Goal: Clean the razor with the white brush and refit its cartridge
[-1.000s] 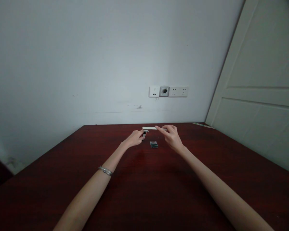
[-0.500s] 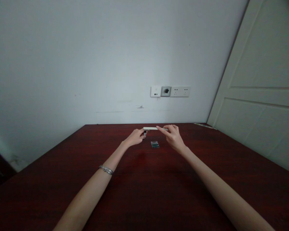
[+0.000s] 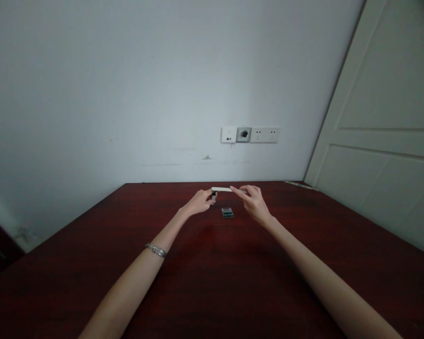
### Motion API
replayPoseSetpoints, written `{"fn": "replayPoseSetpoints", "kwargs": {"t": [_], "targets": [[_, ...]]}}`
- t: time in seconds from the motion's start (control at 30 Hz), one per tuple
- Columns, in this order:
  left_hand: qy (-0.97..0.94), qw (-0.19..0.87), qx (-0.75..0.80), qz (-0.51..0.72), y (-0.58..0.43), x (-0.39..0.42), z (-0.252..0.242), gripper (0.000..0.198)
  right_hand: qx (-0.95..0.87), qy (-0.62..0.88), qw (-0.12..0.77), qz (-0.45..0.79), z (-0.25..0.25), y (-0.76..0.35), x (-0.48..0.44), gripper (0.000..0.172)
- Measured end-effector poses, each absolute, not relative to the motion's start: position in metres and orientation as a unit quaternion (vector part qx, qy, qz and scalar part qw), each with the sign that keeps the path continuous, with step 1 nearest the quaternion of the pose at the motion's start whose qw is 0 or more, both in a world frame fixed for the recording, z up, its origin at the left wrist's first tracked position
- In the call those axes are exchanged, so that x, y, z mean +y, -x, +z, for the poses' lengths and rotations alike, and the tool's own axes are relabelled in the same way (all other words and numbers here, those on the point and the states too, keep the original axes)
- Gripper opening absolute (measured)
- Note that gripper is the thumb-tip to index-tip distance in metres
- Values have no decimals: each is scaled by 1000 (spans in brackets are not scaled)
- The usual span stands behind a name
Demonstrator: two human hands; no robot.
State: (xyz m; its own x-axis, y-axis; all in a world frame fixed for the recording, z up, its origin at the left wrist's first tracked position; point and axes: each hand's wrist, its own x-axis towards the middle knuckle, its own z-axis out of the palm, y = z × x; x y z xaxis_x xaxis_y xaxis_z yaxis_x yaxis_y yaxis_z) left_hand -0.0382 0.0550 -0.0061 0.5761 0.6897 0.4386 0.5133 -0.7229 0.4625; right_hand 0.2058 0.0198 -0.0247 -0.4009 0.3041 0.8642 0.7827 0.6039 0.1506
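Observation:
A thin, flat white object (image 3: 222, 189) is held level above the table and seen nearly edge-on, so its kind is unclear. My right hand (image 3: 253, 200) pinches its right end, with the index finger stretched along the edge. At its left end, my left hand (image 3: 199, 202) has closed fingers around a small dark-and-silver piece (image 3: 213, 197) that hangs just beneath the white object. Whether the two are joined I cannot tell. Below and between my hands, a small clear case (image 3: 227, 213) with a dark greenish band lies on the table.
The dark red wooden table (image 3: 212, 282) reaches back to a pale wall (image 3: 162, 94) with switches and sockets (image 3: 265, 135). A white panelled door (image 3: 381, 127) stands at the right. Near the back right corner lies a thin light strip (image 3: 301, 185).
Almost nothing differs. The small piece in my left fingers has shifted very slightly, and both hands keep their places at the ends of the white object.

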Motion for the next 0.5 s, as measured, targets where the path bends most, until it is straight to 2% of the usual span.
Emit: {"fn": "replayPoseSetpoints", "kwargs": {"t": [0.5], "targets": [[-881, 126, 351, 291, 41, 55, -2, 12, -792, 335, 415, -295, -24, -207, 19, 60]]}}
